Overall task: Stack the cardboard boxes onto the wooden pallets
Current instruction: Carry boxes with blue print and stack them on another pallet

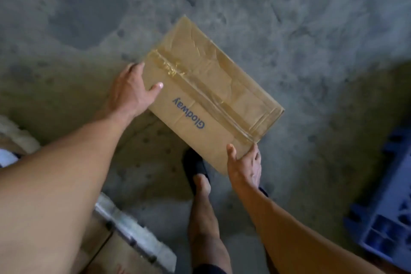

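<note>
Grey concrete floor [289, 18] — blue plastic pallet [387, 218] on it.

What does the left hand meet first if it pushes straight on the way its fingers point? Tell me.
Nothing new: the left hand already grips the end of the cardboard box. Beyond that end, only concrete floor shows, though depth is unclear.

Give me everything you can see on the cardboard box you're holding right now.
The cardboard box is brown, flat and oblong, printed "Glodway" in blue. Clear tape runs lengthwise along its top seam, and the far half of the top is creased and dented. It sits diagonally in view above the concrete floor. The left hand grips one short end, the right hand the opposite near corner. Nothing else touches it.
</note>
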Motion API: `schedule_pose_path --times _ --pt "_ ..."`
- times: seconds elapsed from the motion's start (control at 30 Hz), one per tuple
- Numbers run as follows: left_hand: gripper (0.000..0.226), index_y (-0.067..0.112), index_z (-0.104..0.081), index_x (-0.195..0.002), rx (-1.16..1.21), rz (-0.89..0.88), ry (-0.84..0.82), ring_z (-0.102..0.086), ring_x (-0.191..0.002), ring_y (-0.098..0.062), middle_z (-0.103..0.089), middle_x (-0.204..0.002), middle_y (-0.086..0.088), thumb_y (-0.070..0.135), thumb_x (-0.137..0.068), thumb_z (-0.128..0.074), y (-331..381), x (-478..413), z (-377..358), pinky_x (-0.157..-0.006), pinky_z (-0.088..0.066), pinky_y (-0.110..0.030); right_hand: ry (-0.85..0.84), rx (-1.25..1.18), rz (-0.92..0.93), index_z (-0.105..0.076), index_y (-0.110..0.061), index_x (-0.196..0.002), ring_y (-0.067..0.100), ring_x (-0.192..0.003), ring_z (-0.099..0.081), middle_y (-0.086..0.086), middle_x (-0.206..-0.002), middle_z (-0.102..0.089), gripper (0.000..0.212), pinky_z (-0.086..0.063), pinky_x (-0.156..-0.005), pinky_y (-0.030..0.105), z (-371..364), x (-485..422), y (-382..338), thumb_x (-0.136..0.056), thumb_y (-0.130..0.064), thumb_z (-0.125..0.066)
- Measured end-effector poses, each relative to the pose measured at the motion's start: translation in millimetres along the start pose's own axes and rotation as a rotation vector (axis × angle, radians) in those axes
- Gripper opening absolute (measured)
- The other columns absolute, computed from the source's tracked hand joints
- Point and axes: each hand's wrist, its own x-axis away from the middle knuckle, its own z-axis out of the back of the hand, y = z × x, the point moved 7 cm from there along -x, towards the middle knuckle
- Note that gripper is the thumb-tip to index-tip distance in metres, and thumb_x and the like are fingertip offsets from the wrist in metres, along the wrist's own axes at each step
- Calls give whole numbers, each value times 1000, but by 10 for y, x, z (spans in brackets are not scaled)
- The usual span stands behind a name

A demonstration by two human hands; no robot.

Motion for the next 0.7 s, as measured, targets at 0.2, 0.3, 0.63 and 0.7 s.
schedule_pose_path --times 0.2,0.3,0.63,0.7 --pt "102 2 -26 -153 -14 -6 -34 -26 -147 -32 -29 -159 -20 50 -79 -77 -458 -479 -701 -120 -22 -42 60 -55 -126 1 -13 -159 32 -149 -22 11 -166 -11 107 -19 -119 38 -624 -410 298 -87 -63 -60" --pt "122 1 -16 -156 -20 12 -4 -17 -149 -34 -20 -162 -21 53 -69 -84 -558 -640 -778 -122 -13 -40 113 -111 -165 6 -20 -158 30 -148 -25 9 -164 -18 119 -22 -118 38 -744 -452 384 -78 -68 -67" --pt "112 2 -44 -135 185 230 -41 -45 -131 -32 -49 -140 -17 50 -48 -95 -690 -693 -626 -109 -37 -37 101 -212 -357 -43 -13 -129 39 -124 -50 21 -128 -56 90 -39 -100 42 -405 -402 504 -68 -71 -74" --pt "111 3 -43 -137 228 241 -8 -44 -131 -31 -48 -141 -16 49 -50 -95 -643 -559 -502 -107 -36 -36 121 -232 -286 -47 -15 -124 37 -116 -53 18 -121 -58 81 -40 -96 41 -152 -370 468 -69 -69 -74"
